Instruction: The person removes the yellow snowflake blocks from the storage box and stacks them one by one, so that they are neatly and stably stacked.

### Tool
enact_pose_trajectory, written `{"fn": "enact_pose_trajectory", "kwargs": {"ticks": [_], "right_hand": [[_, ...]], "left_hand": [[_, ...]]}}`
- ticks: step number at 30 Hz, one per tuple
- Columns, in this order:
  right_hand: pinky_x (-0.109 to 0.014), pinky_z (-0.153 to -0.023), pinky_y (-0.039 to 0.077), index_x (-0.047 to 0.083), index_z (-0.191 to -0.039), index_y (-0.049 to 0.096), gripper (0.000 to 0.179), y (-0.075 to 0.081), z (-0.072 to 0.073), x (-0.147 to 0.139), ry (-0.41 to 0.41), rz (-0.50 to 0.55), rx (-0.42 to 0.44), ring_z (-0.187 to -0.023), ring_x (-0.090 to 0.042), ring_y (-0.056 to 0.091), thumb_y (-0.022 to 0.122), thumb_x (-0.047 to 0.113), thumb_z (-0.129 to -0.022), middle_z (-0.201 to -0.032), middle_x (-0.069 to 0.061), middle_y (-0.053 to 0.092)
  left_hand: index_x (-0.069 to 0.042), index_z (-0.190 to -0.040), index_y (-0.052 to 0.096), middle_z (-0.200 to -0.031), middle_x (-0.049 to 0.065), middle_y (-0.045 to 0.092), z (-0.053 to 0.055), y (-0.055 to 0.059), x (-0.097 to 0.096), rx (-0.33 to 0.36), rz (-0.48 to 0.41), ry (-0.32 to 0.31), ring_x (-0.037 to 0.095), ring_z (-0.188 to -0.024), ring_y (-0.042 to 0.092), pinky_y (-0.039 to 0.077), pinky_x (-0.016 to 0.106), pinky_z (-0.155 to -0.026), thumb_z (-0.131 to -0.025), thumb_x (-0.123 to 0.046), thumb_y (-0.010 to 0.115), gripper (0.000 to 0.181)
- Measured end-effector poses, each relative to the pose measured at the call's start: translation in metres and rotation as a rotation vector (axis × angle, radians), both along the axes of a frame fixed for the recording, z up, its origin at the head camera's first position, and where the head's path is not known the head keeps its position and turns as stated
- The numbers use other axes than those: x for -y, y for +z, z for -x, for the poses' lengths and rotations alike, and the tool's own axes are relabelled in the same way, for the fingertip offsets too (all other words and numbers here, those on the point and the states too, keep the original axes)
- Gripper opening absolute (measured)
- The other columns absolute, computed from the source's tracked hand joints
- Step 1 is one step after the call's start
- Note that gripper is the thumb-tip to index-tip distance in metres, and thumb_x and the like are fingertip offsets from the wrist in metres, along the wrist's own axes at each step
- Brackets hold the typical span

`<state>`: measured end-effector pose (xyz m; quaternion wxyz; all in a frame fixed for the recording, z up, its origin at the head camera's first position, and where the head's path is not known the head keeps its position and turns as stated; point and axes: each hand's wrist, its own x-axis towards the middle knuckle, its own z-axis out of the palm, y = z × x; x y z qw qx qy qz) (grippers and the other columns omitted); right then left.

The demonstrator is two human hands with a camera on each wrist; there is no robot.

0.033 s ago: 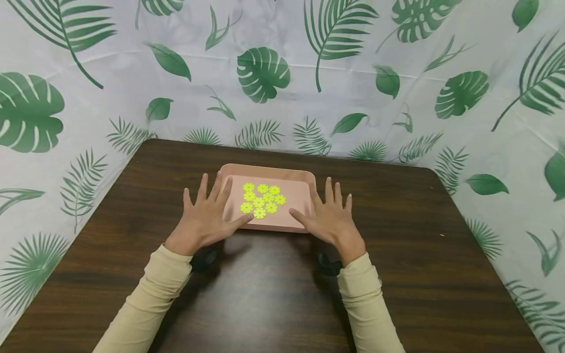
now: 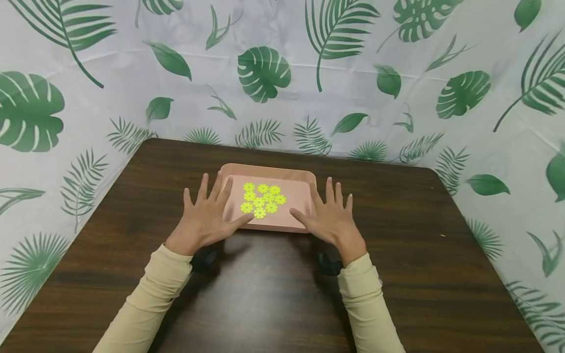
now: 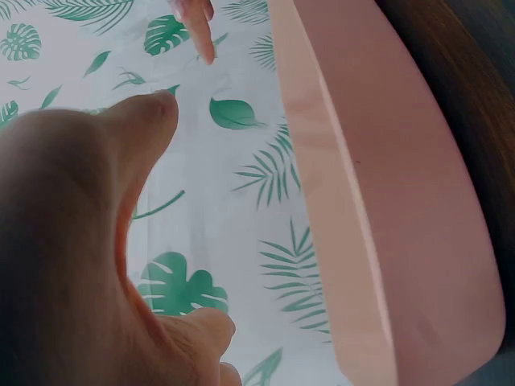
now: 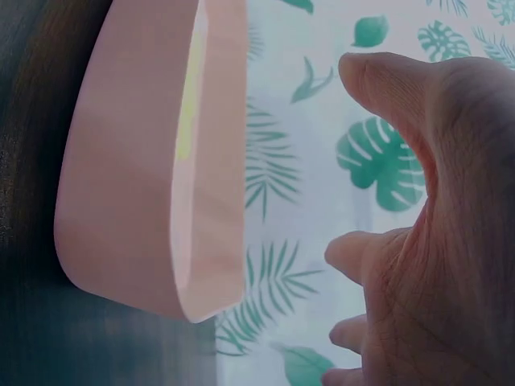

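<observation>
Your left hand (image 2: 200, 220) and right hand (image 2: 334, 220): fingers spread, both empty. Between them, the pink tray (image 2: 297, 192), long axis running hand to hand. Yellow flower-shaped pieces (image 2: 258, 202) lie inside, between your thumbs, nearer the left. Head view overlaps fingers and tray; wrist views show your visible fingers apart from it. Right wrist catches a yellow sliver (image 4: 191, 96); left wrist, none.

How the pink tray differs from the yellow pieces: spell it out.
The tray is pink; the yellow pieces are bright. The tray is large, with raised walls; the yellow pieces are small and flower-shaped. The tray rests on the table; the yellow pieces lie inside it. Each looks mainly single-coloured.
</observation>
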<state>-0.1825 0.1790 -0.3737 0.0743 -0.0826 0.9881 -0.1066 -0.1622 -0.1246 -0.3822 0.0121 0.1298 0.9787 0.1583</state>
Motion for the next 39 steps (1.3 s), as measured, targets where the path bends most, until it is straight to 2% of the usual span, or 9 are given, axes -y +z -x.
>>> {"fn": "enact_pose_trajectory", "kwargs": {"ticks": [10, 15, 18, 21, 24, 27, 30, 33, 39], "right_hand": [[-0.072, -0.119, -0.005, 0.023, -0.168, 0.003, 0.100, -0.005, 0.003, 0.002, 0.020, 0.008, 0.011, -0.157, -0.045, -0.007, 0.038, 0.080, -0.095, -0.172, -0.021, -0.006], [-0.070, -0.121, -0.001, 0.018, -0.168, 0.008, 0.098, -0.002, 0.007, 0.005, 0.045, 0.060, -0.008, -0.157, -0.046, -0.004, 0.040, 0.076, -0.097, -0.171, -0.023, -0.004], [-0.070, -0.121, 0.010, 0.013, -0.168, 0.014, 0.095, -0.004, 0.010, 0.006, 0.049, 0.140, -0.048, -0.155, -0.049, 0.007, 0.044, 0.070, -0.099, -0.170, -0.026, 0.003], [-0.069, -0.117, 0.028, 0.006, -0.164, 0.028, 0.084, -0.008, 0.013, 0.008, 0.055, 0.278, -0.111, -0.149, -0.049, 0.029, 0.056, 0.056, -0.102, -0.165, -0.028, 0.023], [-0.063, -0.107, 0.045, 0.000, -0.151, 0.051, 0.062, -0.013, 0.015, 0.015, 0.103, 0.427, -0.163, -0.133, -0.043, 0.053, 0.068, 0.033, -0.101, -0.150, -0.024, 0.050], [-0.055, -0.097, 0.054, -0.004, -0.132, 0.067, 0.041, -0.026, 0.021, 0.026, 0.174, 0.521, -0.150, -0.113, -0.037, 0.066, 0.075, 0.014, -0.096, -0.128, -0.021, 0.067], [-0.049, -0.088, 0.058, -0.004, -0.122, 0.073, 0.032, -0.036, 0.027, 0.039, 0.215, 0.563, -0.100, -0.102, -0.033, 0.069, 0.078, 0.007, -0.092, -0.117, -0.019, 0.072], [-0.044, -0.082, 0.059, -0.002, -0.116, 0.076, 0.029, -0.042, 0.034, 0.052, 0.210, 0.581, -0.052, -0.098, -0.030, 0.068, 0.081, 0.008, -0.089, -0.114, -0.016, 0.072], [-0.039, -0.078, 0.058, 0.002, -0.110, 0.080, 0.030, -0.046, 0.041, 0.068, 0.104, 0.482, -0.053, -0.089, -0.025, 0.066, 0.088, 0.016, -0.084, -0.106, -0.010, 0.073]], "left_hand": [[-0.009, -0.167, 0.014, -0.173, 0.018, 0.005, 0.003, -0.003, 0.003, 0.020, 0.001, 0.003, 0.047, -0.156, 0.000, 0.000, 0.083, -0.111, -0.095, -0.073, 0.046, 0.101], [-0.009, -0.167, 0.013, -0.172, 0.021, 0.005, 0.014, -0.008, 0.018, 0.041, -0.009, 0.028, 0.046, -0.157, 0.003, 0.001, 0.081, -0.113, -0.098, -0.074, 0.043, 0.100], [-0.008, -0.167, 0.012, -0.171, 0.024, 0.006, 0.025, -0.018, 0.034, 0.081, -0.058, 0.032, 0.045, -0.157, 0.004, 0.002, 0.077, -0.116, -0.101, -0.071, 0.041, 0.096], [-0.008, -0.167, 0.014, -0.170, 0.024, 0.011, 0.033, -0.031, 0.049, 0.124, -0.172, 0.002, 0.042, -0.158, 0.008, 0.004, 0.072, -0.119, -0.104, -0.066, 0.042, 0.090], [-0.009, -0.167, 0.018, -0.170, 0.020, 0.019, 0.038, -0.044, 0.059, 0.152, -0.281, -0.037, 0.040, -0.156, 0.019, 0.014, 0.067, -0.122, -0.105, -0.062, 0.045, 0.086], [-0.009, -0.166, 0.022, -0.168, 0.019, 0.026, 0.042, -0.057, 0.065, 0.180, -0.352, -0.057, 0.042, -0.152, 0.029, 0.025, 0.064, -0.120, -0.105, -0.060, 0.047, 0.084], [-0.011, -0.166, 0.024, -0.166, 0.019, 0.030, 0.046, -0.067, 0.070, 0.184, -0.398, -0.056, 0.044, -0.149, 0.034, 0.030, 0.065, -0.117, -0.106, -0.059, 0.047, 0.080], [-0.018, -0.166, 0.026, -0.165, 0.017, 0.034, 0.049, -0.074, 0.075, 0.167, -0.448, -0.041, 0.044, -0.148, 0.037, 0.031, 0.066, -0.116, -0.106, -0.058, 0.048, 0.076], [-0.030, -0.165, 0.030, -0.164, 0.011, 0.038, 0.054, -0.086, 0.079, 0.133, -0.519, -0.019, 0.040, -0.146, 0.041, 0.035, 0.066, -0.114, -0.104, -0.061, 0.049, 0.071]]}}
